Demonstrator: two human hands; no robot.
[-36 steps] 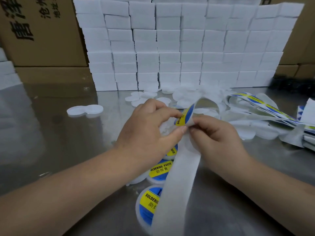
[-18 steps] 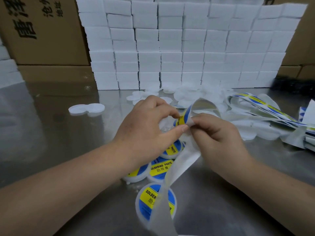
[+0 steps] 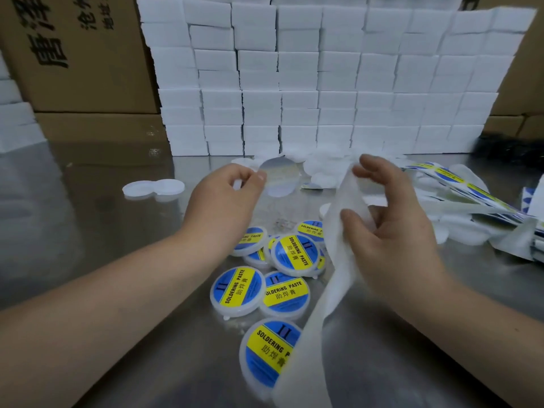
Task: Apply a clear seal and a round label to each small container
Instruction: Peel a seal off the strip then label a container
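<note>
Containers [image 3: 237, 291] on steel table [image 3: 103, 245]; cartons [image 3: 88, 54] behind

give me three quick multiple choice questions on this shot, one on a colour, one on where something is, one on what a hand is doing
1. What colour is the band behind "SOLDERING PASTE" on the containers?
A) red B) yellow C) green
2. Where do the two white caps lie?
A) left of the left hand B) on top of the containers C) on the floor
3. What is the left hand doing?
A) lying flat and empty B) pinching a round disc C) gripping a container

Answers:
1 B, the text band is yellow across a blue label.
2 A, the caps sit side by side out past the left hand.
3 B, thumb and fingers pinch the disc's edge, while the right hand holds the white strip.
</note>
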